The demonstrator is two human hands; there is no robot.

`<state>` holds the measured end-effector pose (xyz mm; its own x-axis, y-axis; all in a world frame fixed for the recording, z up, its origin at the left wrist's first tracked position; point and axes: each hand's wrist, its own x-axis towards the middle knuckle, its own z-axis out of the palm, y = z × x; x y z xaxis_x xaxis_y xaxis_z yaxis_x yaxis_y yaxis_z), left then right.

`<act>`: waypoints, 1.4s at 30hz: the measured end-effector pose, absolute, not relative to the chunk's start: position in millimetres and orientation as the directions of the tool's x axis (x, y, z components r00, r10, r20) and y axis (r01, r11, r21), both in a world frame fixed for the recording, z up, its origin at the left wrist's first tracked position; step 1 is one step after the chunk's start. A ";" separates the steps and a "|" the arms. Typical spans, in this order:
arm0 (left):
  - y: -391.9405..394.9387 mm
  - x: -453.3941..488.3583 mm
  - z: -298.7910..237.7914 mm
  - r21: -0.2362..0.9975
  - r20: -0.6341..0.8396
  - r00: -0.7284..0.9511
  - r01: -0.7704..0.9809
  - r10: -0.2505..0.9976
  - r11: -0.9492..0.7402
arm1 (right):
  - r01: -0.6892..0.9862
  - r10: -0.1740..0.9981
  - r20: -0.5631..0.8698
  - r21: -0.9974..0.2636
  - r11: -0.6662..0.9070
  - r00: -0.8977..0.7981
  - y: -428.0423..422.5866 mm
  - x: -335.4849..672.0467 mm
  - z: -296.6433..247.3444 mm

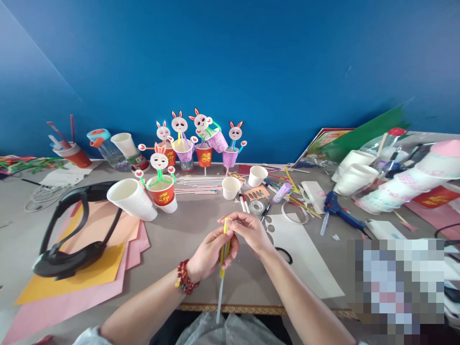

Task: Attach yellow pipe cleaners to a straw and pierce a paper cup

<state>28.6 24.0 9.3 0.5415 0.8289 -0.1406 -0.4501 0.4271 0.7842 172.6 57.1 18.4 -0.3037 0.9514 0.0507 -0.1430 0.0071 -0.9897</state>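
Close above the table's front edge, my left hand (210,254) is closed around a narrow yellow strip (222,268). A pale, translucent stick (219,302) extends from the strip's lower end toward my lap; how the two join is hidden. My right hand (253,235) pinches the strip's upper end, its fingertips meeting those of the left. Beyond my hands lie a tape roll (256,207), a black marker (266,211) and an orange card with dark leaf-like shapes (257,193). A white sheet with round holes (309,258) is beside my right forearm.
Several rabbit-faced paper cups (161,190) stand toward the blue wall. Stacked white cups (131,199), coloured paper (89,282) and a black headset-like frame (53,263) occupy the left. A blue glue gun (343,211) and more cups (406,184) sit at right.
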 end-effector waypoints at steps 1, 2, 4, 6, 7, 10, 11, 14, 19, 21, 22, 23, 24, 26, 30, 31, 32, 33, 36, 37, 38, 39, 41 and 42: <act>23.6 28.7 9.6 0.788 -0.139 0.544 -0.445 0.828 0.425 | -0.142 0.955 0.060 -0.990 0.019 -0.291 56.6 172.1 18.8; 23.4 28.7 10.0 0.789 -0.140 0.546 -0.443 0.826 0.426 | -0.139 0.958 0.064 -0.990 0.026 -0.278 56.0 171.6 19.2; 23.5 28.5 10.9 0.783 -0.144 0.545 -0.448 0.826 0.432 | -0.129 0.965 0.045 -0.992 0.012 -0.259 54.3 170.7 19.6; 24.1 28.3 11.8 0.771 -0.146 0.529 -0.469 0.836 0.431 | -0.127 0.966 -0.018 -0.991 -0.052 -0.257 52.6 169.8 19.5; 24.5 28.2 12.3 0.764 -0.143 0.519 -0.483 0.843 0.427 | -0.133 0.965 -0.052 -0.987 -0.089 -0.259 51.9 169.3 19.4; 25.2 28.3 14.0 0.757 -0.136 0.496 -0.506 0.858 0.412 | -0.158 0.960 -0.108 -0.976 -0.152 -0.257 51.1 167.2 19.1; 25.2 28.3 14.6 0.760 -0.135 0.492 -0.505 0.860 0.409 | -0.164 0.964 -0.105 -0.975 -0.148 -0.245 51.3 166.4 19.1; 25.3 27.6 16.4 0.765 -0.154 0.514 -0.478 0.844 0.431 | -0.186 0.978 -0.076 -0.976 -0.113 -0.195 52.1 164.0 19.3; 26.5 24.2 16.1 0.745 -0.182 0.577 -0.448 0.797 0.494 | -0.159 0.981 -0.074 -0.982 -0.103 -0.181 52.2 162.9 18.8; 26.7 23.4 15.3 0.742 -0.186 0.595 -0.437 0.782 0.509 | -0.152 0.983 -0.057 -0.985 -0.084 -0.174 52.4 163.6 18.4; 26.6 23.3 15.0 0.741 -0.191 0.605 -0.428 0.773 0.518 | -0.157 0.984 -0.049 -0.985 -0.077 -0.171 52.6 164.0 18.2; 26.3 23.4 14.8 0.740 -0.197 0.612 -0.420 0.766 0.526 | -0.163 0.985 -0.045 -0.984 -0.072 -0.168 52.9 164.5 18.1; 25.9 23.6 14.7 0.740 -0.203 0.614 -0.414 0.762 0.531 | -0.168 0.985 -0.042 -0.983 -0.071 -0.168 53.2 164.9 18.0; 25.0 24.2 14.9 0.738 -0.213 0.607 -0.413 0.765 0.533 | -0.167 0.984 -0.043 -0.983 -0.073 -0.174 53.6 165.3 17.8; 24.4 24.7 14.8 0.721 -0.252 0.602 -0.406 0.758 0.562 | -0.174 0.983 -0.043 -0.982 -0.074 -0.178 53.3 161.6 16.0; 24.5 24.6 14.3 0.713 -0.265 0.605 -0.401 0.751 0.575 | -0.175 0.983 -0.047 -0.981 -0.079 -0.179 53.2 159.9 15.0; 24.7 24.4 13.7 0.705 -0.278 0.606 -0.398 0.745 0.587 | -0.172 0.982 -0.052 -0.982 -0.084 -0.182 53.3 158.3 13.9; 24.9 24.1 12.8 0.697 -0.290 0.606 -0.397 0.741 0.597 | -0.161 0.980 -0.056 -0.983 -0.087 -0.190 53.8 157.3 12.7; 26.6 22.5 10.3 0.683 -0.305 0.596 -0.406 0.742 0.607 | -0.054 0.962 -0.016 -0.998 -0.032 -0.274 59.0 164.2 12.0; 27.5 21.8 9.8 0.680 -0.299 0.590 -0.420 0.750 0.601 | 0.011 0.956 0.018 -1.000 0.022 -0.293 62.2 171.3 13.2; 28.6 21.0 9.7 0.676 -0.289 0.584 -0.436 0.758 0.594 | 0.095 0.955 0.064 -0.991 0.095 -0.289 66.1 180.9 15.1; 29.8 20.2 9.9 0.671 -0.280 0.580 -0.451 0.765 0.588 | 0.204 0.960 0.119 -0.964 0.173 -0.254 70.4 192.7 17.6; 31.9 18.8 11.2 0.660 -0.270 0.574 -0.474 0.773 0.583 | 0.454 0.962 0.271 -0.852 0.260 -0.041 78.8 219.3 22.8; 32.7 18.2 12.2 0.656 -0.271 0.574 -0.477 0.773 0.584 | 0.598 0.947 0.321 -0.762 0.247 0.019 82.4 231.9 24.9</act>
